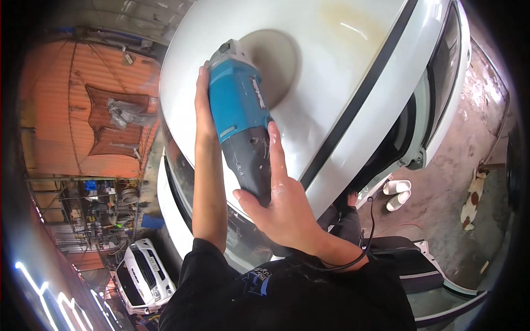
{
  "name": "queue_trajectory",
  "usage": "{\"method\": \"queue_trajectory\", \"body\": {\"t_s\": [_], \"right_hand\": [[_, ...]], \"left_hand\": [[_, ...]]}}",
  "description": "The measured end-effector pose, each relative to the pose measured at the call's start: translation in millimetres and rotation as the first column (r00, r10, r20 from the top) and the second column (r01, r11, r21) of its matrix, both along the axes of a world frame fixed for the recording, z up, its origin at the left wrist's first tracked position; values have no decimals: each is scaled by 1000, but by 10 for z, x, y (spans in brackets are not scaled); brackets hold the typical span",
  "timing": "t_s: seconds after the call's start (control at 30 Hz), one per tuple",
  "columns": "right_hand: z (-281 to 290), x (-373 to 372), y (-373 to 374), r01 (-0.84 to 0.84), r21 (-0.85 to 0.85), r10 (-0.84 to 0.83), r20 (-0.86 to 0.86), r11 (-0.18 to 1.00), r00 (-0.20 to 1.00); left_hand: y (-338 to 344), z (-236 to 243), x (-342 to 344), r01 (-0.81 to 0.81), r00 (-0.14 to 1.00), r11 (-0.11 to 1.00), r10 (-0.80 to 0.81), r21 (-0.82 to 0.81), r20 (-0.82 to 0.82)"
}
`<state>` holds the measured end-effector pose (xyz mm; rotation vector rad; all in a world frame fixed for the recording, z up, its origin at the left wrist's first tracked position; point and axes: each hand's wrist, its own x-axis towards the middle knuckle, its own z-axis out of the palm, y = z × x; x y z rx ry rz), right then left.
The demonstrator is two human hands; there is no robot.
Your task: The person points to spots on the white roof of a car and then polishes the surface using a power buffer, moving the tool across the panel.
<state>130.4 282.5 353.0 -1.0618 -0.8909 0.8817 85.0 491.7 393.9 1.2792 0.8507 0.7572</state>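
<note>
An electric car polisher (234,99), teal in front and dark grey at the handle, lies over the white car roof (320,94). Its round pad (279,60) is smeared by motion against the paint. My right hand (284,207) is wrapped round the grey handle, index finger stretched along its right side and thumb on the near end. Along the left of the tool's head rests my left hand (203,107), with most fingers hidden behind the body. White specks dot my right hand.
Across the roof runs a black trim strip (361,91); beyond it is an open car door (441,94). A black cable (371,220) hangs by my right forearm. White slippers (397,194) and a brown-and-white animal (471,201) are on the floor. Another white car (144,276) stands lower left.
</note>
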Motion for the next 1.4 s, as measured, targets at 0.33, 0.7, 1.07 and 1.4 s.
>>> {"method": "queue_trajectory", "body": {"t_s": [0.33, 0.7, 1.07, 1.4], "right_hand": [[-125, -763, 191, -393, -136, 402, 38, 909, 915], [-354, -1068, 1045, -509, -50, 511, 137, 859, 849], [210, -456, 1110, -165, -76, 145, -219, 983, 965], [-249, -597, 865, -616, -204, 641, 88, 761, 762]], "left_hand": [[-5, -381, -1614, -281, 957, 960, 280, -7, 77], [494, -500, -2301, -316, 936, 949, 308, 15, 171], [1453, -298, -652, 42, 999, 991, -43, 124, 9], [323, -663, -2022, -504, 850, 863, 489, 31, 198]]}}
